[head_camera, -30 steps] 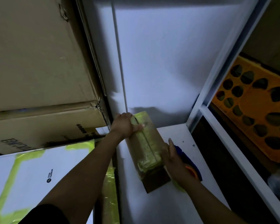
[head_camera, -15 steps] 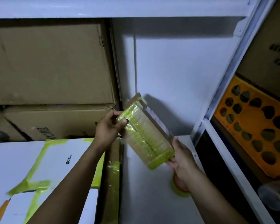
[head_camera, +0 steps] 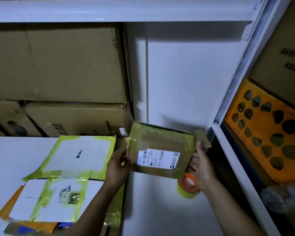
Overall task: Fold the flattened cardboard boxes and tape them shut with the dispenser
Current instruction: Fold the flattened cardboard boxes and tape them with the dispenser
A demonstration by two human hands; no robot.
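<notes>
While the small cardboard box (head_camera: 160,142) is held up off the white shelf (head_camera: 152,210), just below the centre of the view toward 6 o'clock, it shows a face carrying a shipping label (head_camera: 157,159) and edges banded in yellow-green tape. The left hand (head_camera: 116,166) grips the box's 9 o'clock edge, its fingers wrapped round the edge. The right hand (head_camera: 203,169) clasps the 3 o'clock side, one finger running up along that edge. A brown flap (head_camera: 202,138) sticks out past the right end, and another seems to jut at the upper left corner, so those ends look unsealed, though blur makes this uncertain.

The tape roll (head_camera: 188,187), yellow with an orange core, sits just under the right hand at 5 o'clock; whether the palm touches it I cannot tell, and no dispenser handle is visible.

As a judgement, this box is folded and mostly taped, with perhaps its end flaps left. At 8 o'clock two flattened white boxes (head_camera: 82,154) lie overlapping on the shelf, already streaked with tape but unfolded, so more remains. Large brown cartons (head_camera: 58,65) are stacked at 10 o'clock, and an orange perforated crate (head_camera: 262,133) stands at 3 o'clock.
</notes>
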